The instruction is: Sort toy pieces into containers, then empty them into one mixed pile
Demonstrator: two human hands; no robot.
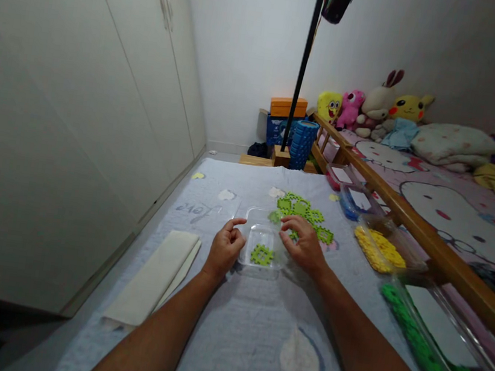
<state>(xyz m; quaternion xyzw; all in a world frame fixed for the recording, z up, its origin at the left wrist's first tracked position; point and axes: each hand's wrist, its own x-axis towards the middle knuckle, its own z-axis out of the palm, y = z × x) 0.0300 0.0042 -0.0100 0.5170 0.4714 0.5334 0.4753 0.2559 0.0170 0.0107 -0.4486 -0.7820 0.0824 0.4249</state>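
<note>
A clear plastic container [258, 271] stands on the cloth-covered table in front of me, with one light-green toothed puzzle piece [262, 255] inside. My left hand [224, 248] is at its left side, fingers curled and the thumb and index finger at the wall. On the opposite side my right hand [304, 243] has its bent fingers and thumb at the rim. Both hands appear to grip the container, though its see-through walls make the exact contact hard to see. Just behind it, several more light-green pieces [301, 208] lie spread out, partly hidden by my right hand.
A folded cream cloth [155, 280] lies to the left. Along the right edge are clear boxes with green pieces [413, 332], yellow pieces [380, 251], blue contents [354, 208] and red contents [335, 179]. A wooden bed rail [390, 213] borders that side; a white wardrobe [103, 99] stands left.
</note>
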